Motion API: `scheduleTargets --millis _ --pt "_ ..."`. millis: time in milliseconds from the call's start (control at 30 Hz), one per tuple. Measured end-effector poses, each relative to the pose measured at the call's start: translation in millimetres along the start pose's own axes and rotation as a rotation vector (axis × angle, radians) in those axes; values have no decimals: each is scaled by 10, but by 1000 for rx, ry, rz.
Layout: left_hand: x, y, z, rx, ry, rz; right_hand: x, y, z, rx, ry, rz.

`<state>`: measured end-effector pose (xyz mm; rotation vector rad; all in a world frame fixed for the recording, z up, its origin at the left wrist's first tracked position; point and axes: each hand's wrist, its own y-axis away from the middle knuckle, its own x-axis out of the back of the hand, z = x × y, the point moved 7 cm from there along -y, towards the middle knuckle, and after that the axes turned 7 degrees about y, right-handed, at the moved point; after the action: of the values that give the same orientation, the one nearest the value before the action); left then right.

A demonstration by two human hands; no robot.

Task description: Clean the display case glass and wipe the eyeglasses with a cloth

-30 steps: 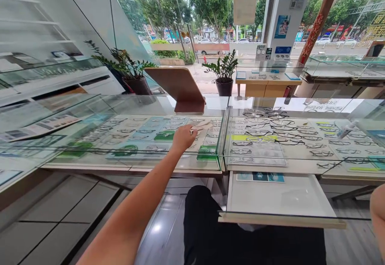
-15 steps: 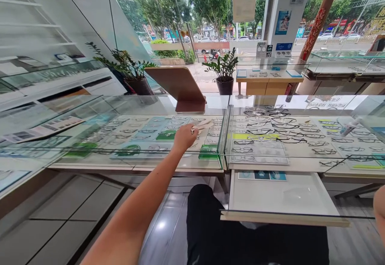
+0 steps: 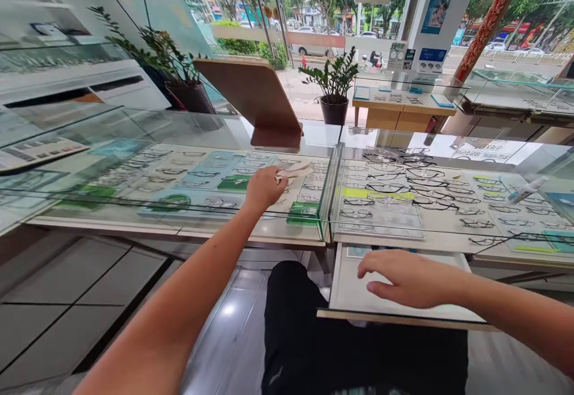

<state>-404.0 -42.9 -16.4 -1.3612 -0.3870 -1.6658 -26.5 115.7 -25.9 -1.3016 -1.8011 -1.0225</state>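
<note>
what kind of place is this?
Most likely an optician's shop: rows of eyeglass frames lie under a glass display counter, a mirror stand sits on top, and big windows face the street.

Pale folded cloth (image 3: 293,171) — flat on the glass countertop (image 3: 215,129).

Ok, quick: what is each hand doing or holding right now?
Left hand: closed on a cloth on the glass counter top.
Right hand: open, empty, over the pulled-out tray.
</note>
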Motion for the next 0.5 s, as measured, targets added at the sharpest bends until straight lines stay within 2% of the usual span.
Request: scheduleTargets --millis 133,267,367,500 --pt "82 30 -3 67 -67 42 -240 -600 315 -137 114 49" --pt "170 83 -72 239 -99 101 -240 -1128 754 -267 237 158" --pt "191 107 -74 299 -99 103 -245 -1370 981 -305 285 172" --pt "189 111 -49 312 -114 82 -281 -1534 1118 -327 310 163"
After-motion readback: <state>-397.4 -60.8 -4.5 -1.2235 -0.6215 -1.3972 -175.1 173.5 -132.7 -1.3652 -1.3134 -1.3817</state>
